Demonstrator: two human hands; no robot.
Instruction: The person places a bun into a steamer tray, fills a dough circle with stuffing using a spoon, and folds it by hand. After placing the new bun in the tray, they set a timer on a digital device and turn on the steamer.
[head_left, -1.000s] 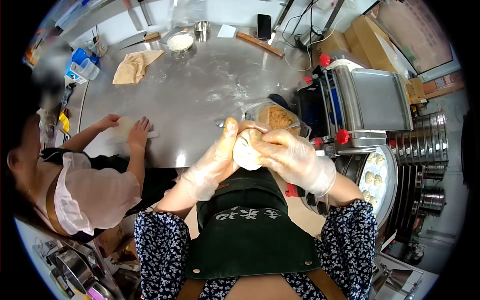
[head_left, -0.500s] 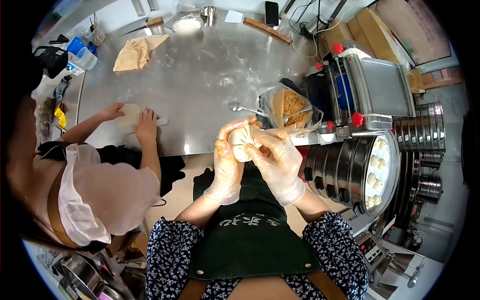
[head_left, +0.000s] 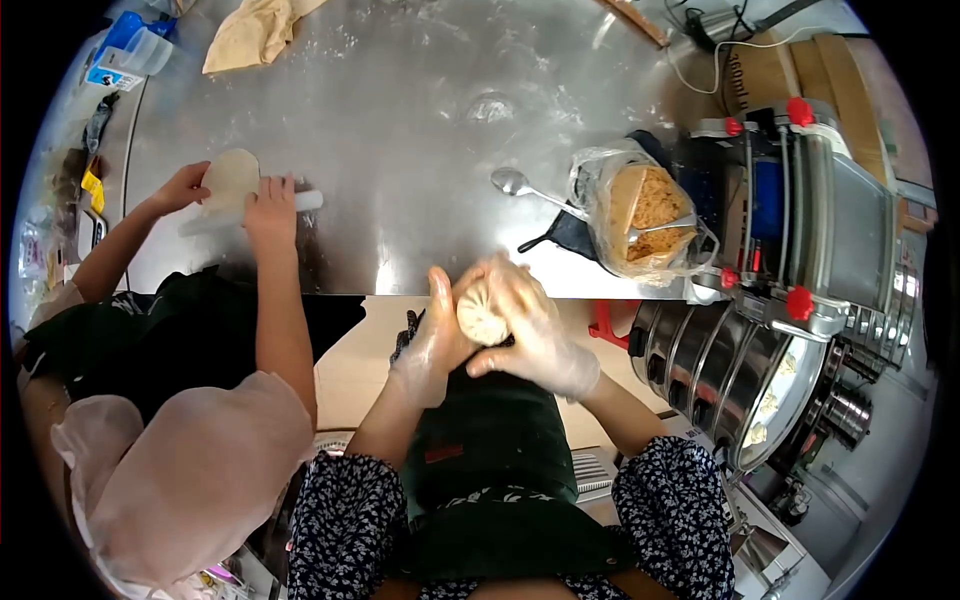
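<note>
A round, pleated dough bun rests between my two gloved hands, just off the table's front edge. My left hand cups its left side, with the thumb pointing up. My right hand curves round its right side, fingers over the far edge and thumb near the bottom. Both clear plastic gloves look wet. The swirled pleats face the camera; the underside is hidden. Beyond my hands, a plastic bag of brown crumbly filling lies on the metal table, a spoon beside it.
To the right stand stacked metal steamers with pleated buns inside, below a machine with red knobs. At left, a co-worker's hands work a white rolling pin and a dough round. Folded dough lies farther back.
My right fingers have left the pinched top of the bun, and both hands now cup its sides. The view has tilted down. The co-worker's rolling pin shows more from under the hand.
</note>
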